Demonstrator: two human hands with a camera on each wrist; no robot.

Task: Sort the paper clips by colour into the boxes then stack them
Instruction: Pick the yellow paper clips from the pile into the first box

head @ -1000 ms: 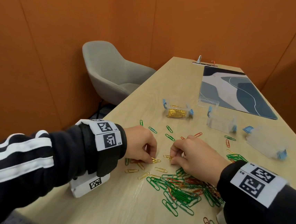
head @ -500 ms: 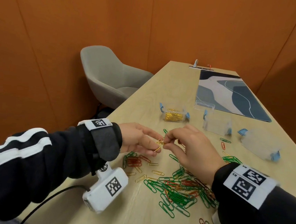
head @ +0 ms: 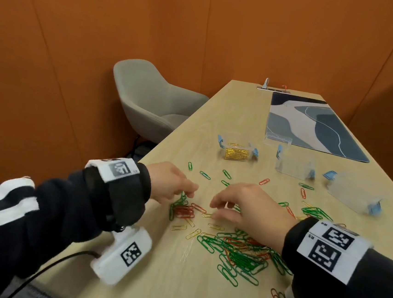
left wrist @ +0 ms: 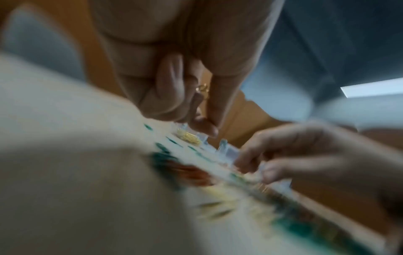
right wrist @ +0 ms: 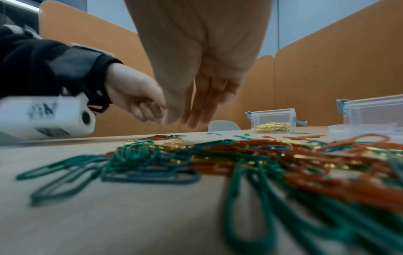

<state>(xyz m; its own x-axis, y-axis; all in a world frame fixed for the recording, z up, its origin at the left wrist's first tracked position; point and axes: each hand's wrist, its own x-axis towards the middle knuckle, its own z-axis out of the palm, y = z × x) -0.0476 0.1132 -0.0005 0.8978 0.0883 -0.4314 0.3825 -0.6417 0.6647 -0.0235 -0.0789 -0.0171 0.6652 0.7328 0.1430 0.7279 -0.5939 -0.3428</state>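
My left hand hovers over a small red and green clip heap; in the left wrist view its curled fingers hold a few gold paper clips. To its right my right hand hangs just above the table with fingers loosely extended and nothing in them, over loose gold clips. A big mixed pile of green, red and gold clips lies under the right wrist. A clear box part-filled with gold clips stands further back.
Two empty clear boxes with blue latches and a loose lid stand at the right, before a blue-grey mat. Single green and red clips are scattered between. A grey chair stands beyond the table's left edge.
Both hands rose and met, the right passing a gold clip to the left. Now they have parted and dropped back toward the table, the right one without a clip.
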